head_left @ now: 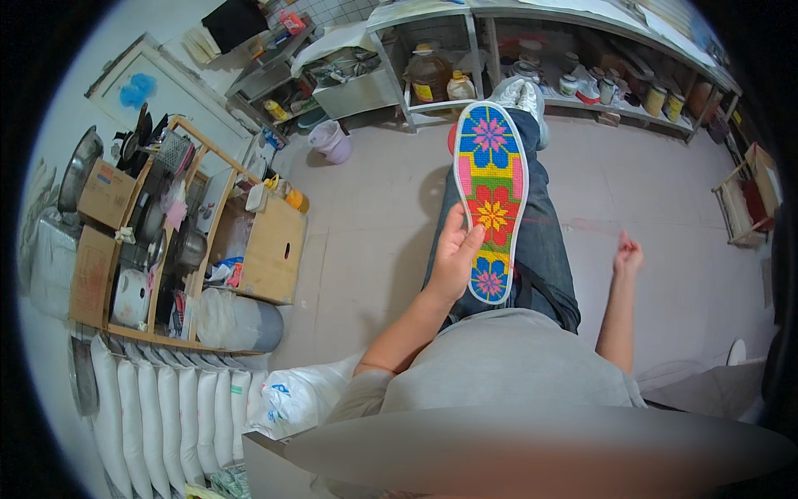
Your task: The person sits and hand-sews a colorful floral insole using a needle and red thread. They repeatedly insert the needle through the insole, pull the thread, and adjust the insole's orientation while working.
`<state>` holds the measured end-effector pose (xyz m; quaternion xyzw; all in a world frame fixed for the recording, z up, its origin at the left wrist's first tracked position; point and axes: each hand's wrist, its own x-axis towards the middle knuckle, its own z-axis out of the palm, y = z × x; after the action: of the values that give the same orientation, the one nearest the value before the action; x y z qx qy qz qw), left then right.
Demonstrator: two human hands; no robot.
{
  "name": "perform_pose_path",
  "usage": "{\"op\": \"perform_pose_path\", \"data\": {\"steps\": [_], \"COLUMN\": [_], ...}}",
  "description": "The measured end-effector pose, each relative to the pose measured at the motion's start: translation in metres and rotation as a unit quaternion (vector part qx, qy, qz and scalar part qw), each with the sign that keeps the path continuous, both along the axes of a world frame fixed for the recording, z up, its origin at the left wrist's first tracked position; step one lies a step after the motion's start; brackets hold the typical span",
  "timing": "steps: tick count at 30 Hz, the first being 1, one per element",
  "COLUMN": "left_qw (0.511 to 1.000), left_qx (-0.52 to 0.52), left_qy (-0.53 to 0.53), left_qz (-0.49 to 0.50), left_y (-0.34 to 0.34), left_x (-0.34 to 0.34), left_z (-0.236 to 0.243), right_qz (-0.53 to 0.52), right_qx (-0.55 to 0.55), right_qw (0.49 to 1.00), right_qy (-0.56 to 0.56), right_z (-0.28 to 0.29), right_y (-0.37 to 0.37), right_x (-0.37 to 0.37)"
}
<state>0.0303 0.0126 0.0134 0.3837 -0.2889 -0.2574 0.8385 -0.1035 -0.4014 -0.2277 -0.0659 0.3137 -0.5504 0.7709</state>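
Note:
My left hand (460,252) grips a cross-stitched shoe insole (492,179) by its left edge, thumb on the face. The insole stands lengthwise over my legs, patterned with blue, red, yellow, green and pink flowers and edged in white. Out to the right, my right hand (629,256) is raised with its fingers pinched together. A faint pinkish-red thread (590,224) runs from the insole toward those fingertips. Whether a needle is between them is too small to tell.
Left stands a wooden rack (195,266) with pots and boxes, above several white sacks (170,416). A lilac bucket (331,143) is on the floor. Metal shelving (482,58) with jars lines the far wall. A small stand (752,200) is at the right.

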Motion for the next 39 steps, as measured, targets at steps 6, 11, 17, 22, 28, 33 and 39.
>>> {"op": "perform_pose_path", "data": {"steps": [6, 11, 17, 22, 28, 33, 39], "left_qw": [0.999, 0.992, 0.99, 0.994, 0.918, 0.861, 0.858], "left_qx": [-0.011, -0.013, 0.009, -0.036, -0.195, -0.246, -0.243], "left_qy": [-0.01, -0.031, -0.026, 0.064, 0.168, 0.242, 0.244], "left_qz": [0.052, 0.119, 0.14, 0.087, -0.302, -0.374, -0.381], "left_y": [0.007, 0.006, 0.008, 0.001, 0.0, -0.007, -0.009], "left_x": [0.012, 0.023, 0.026, 0.019, 0.014, 0.01, 0.009], "left_z": [0.009, 0.009, 0.009, 0.01, -0.006, -0.021, -0.025], "right_qz": [-0.123, -0.114, -0.048, -0.132, 0.075, 0.012, -0.038], "right_qx": [0.039, 0.075, 0.098, -0.225, -0.621, -0.828, -0.854], "right_qw": [0.67, 0.576, 0.504, 0.621, 0.683, 0.492, 0.452], "right_qy": [0.731, 0.806, 0.857, 0.739, 0.378, 0.268, 0.255], "right_z": [-0.132, -0.122, -0.11, -0.051, 0.171, 0.281, 0.285], "right_y": [-0.044, 0.004, -0.03, -0.047, 0.156, 0.276, 0.294], "right_x": [-0.184, -0.286, -0.326, -0.17, 0.03, 0.049, 0.056]}}
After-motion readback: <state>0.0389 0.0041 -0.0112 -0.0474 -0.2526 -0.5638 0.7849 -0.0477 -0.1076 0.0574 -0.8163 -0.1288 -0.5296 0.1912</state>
